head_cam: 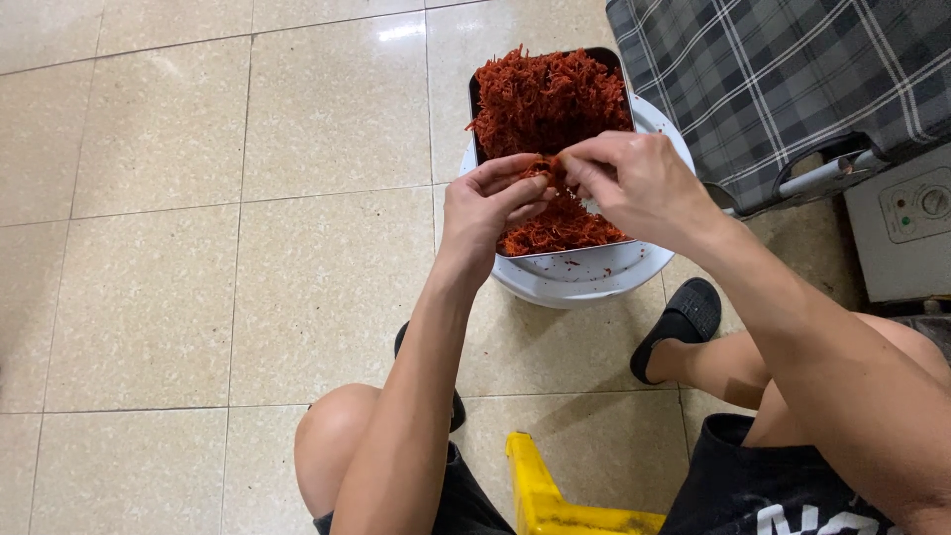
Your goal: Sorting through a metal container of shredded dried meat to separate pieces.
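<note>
The left hand [492, 203] and the right hand [634, 183] met over a dark rectangular tray [475, 109] heaped with shredded, deep-red dried strands [545, 94]. Between the thumb and fingers of both hands sat a small clump of the same red shreds [547, 168], pinched from either side, so each hand was closed narrowly on that clump rather than spread wide. The clump hung just above the middle of the tray, touching the fingertips of both hands.

The tray rested on top of a round white plastic basin [594, 272], whose rim showed in front of the tray and to its right; a few red crumbs lay on that rim. The basin stood on a floor of glossy beige tiles [158, 248].

The person was seated low, with bare knees in view and black shorts [753, 485] at the bottom edge. A black slide sandal [684, 322] was on the right foot, near the basin. A yellow plastic stool [545, 495] showed between the legs. At the upper right lay a grey checked cloth [763, 79], and beside it stood a pale appliance with a dial [906, 233].
</note>
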